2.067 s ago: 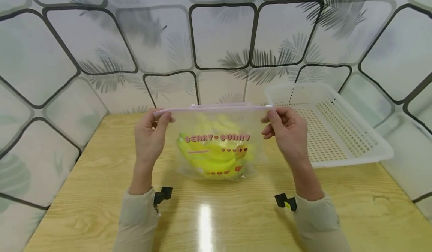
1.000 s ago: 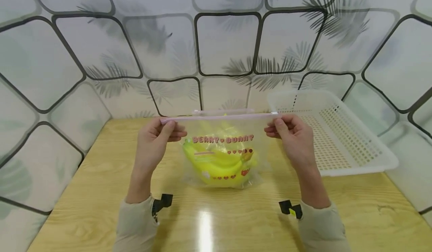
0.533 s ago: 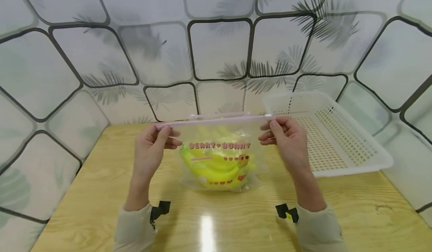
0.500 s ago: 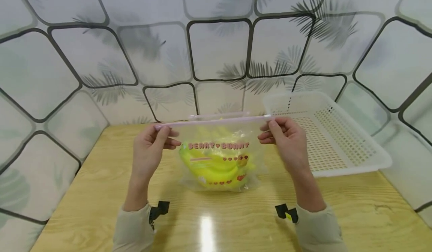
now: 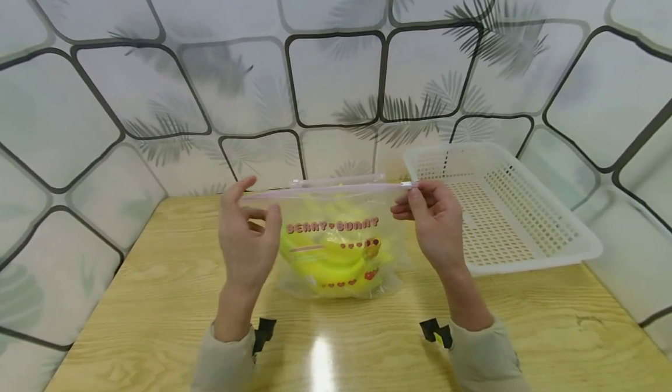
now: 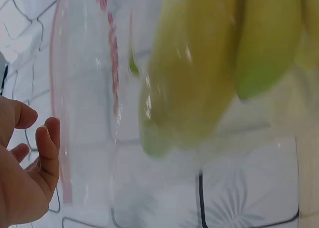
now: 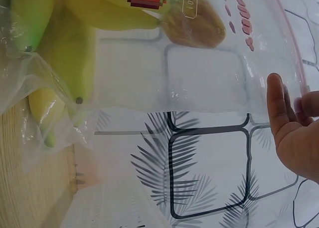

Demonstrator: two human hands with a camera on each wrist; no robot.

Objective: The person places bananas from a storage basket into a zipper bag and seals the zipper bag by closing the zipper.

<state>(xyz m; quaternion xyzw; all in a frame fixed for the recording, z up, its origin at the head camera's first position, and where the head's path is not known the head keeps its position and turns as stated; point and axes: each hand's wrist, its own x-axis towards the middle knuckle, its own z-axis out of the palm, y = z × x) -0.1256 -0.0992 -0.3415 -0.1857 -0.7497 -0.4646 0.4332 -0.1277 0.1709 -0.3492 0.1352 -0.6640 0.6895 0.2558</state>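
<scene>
A translucent zip bag (image 5: 336, 205) printed with red lettering stands on the table with yellow bananas (image 5: 331, 256) inside. My right hand (image 5: 438, 220) pinches the right end of its pink zip strip, close to a white slider (image 5: 406, 184). At the left end my left hand (image 5: 249, 234) has its thumb and index finger spread apart, near the strip. In the left wrist view, a gap shows between the thumb and fingers (image 6: 47, 153), beside the bag's edge. Behind the bag's top, another pale pink strip (image 5: 341, 179) shows, with what looks like a slider at its left end.
A white perforated plastic basket (image 5: 530, 266) stands at the back right of the wooden table (image 5: 157, 298), right beside my right hand. Patterned cloth walls (image 5: 336, 77) close in the back and both sides.
My left hand has let go of the zip strip's left end, its index finger lifting and its thumb moving away. My right hand keeps its pinch, and the strip's left end has slackened.
</scene>
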